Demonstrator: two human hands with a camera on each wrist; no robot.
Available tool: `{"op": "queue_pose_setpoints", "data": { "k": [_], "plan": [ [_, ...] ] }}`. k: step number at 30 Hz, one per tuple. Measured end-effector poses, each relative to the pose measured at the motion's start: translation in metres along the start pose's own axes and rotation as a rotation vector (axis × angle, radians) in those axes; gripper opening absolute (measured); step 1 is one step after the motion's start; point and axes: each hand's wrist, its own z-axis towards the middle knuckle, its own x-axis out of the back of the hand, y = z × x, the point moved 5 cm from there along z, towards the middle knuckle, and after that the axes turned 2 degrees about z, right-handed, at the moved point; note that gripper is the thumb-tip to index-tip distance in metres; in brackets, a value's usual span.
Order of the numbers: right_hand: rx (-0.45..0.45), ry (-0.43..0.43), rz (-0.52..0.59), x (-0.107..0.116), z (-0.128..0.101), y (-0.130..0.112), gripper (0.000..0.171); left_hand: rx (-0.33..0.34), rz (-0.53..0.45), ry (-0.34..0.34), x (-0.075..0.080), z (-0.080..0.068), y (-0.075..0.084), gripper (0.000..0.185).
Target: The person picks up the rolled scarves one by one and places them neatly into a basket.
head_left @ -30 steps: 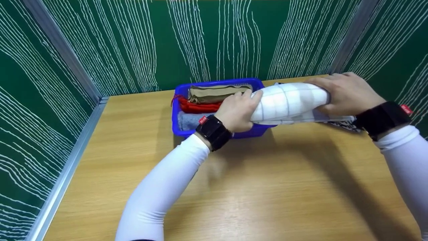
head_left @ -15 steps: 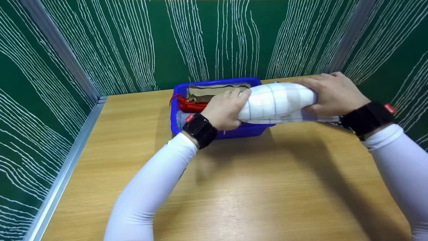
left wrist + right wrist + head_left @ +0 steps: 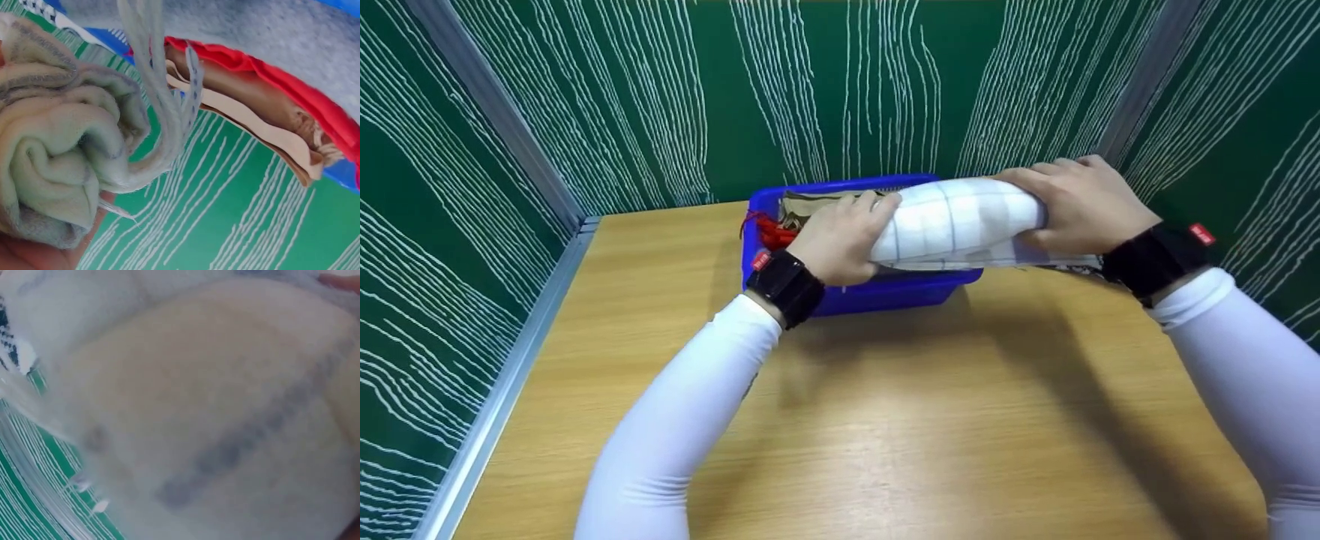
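Observation:
Between my two hands, a rolled white checked scarf (image 3: pixel 952 221) is held above the right part of a blue plastic basket (image 3: pixel 885 300). My left hand (image 3: pixel 840 236) grips its left end, and my right hand (image 3: pixel 1076 206) grips the right end. In the left wrist view the roll's spiral end (image 3: pixel 50 169) shows, with fringe strands (image 3: pixel 174 124) hanging loose. White fabric with a grey-blue stripe (image 3: pixel 253 427) fills most of the right wrist view. The basket holds a red cloth (image 3: pixel 270 73), a beige-brown folded cloth (image 3: pixel 247 112) and a grey-blue cloth (image 3: pixel 270 34).
A black-and-white patterned cloth (image 3: pixel 1080 266) lies on the wooden table (image 3: pixel 847 435), partly hidden behind my right hand and wrist. Green walls with white streaks (image 3: pixel 885 90) stand behind the basket and on both sides.
Both hands have moved left with the scarf, which now covers more of the basket. The red and beige cloths are more hidden in the head view. Both grips stay the same.

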Motion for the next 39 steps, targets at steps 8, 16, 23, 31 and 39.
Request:
{"op": "queue_pose_setpoints", "data": {
  "k": [8, 16, 23, 31, 39],
  "plan": [
    [-0.010, -0.017, 0.015, -0.002, 0.010, -0.010, 0.076, -0.002, -0.003, -0.008, 0.004, -0.007, -0.012, 0.086],
    [0.001, -0.024, 0.028, -0.008, 0.020, -0.018, 0.076, 0.006, 0.009, -0.007, 0.005, -0.016, -0.022, 0.085],
    [0.014, -0.029, 0.043, -0.012, 0.029, -0.026, 0.075, 0.018, 0.025, -0.010, 0.007, -0.023, -0.031, 0.082],
    [0.034, -0.006, 0.045, -0.014, 0.039, -0.035, 0.073, 0.038, 0.032, -0.018, 0.010, -0.032, -0.043, 0.084],
    [0.041, -0.001, 0.038, -0.016, 0.053, -0.043, 0.071, 0.068, 0.038, -0.018, 0.012, -0.039, -0.055, 0.087]
  ]
}}
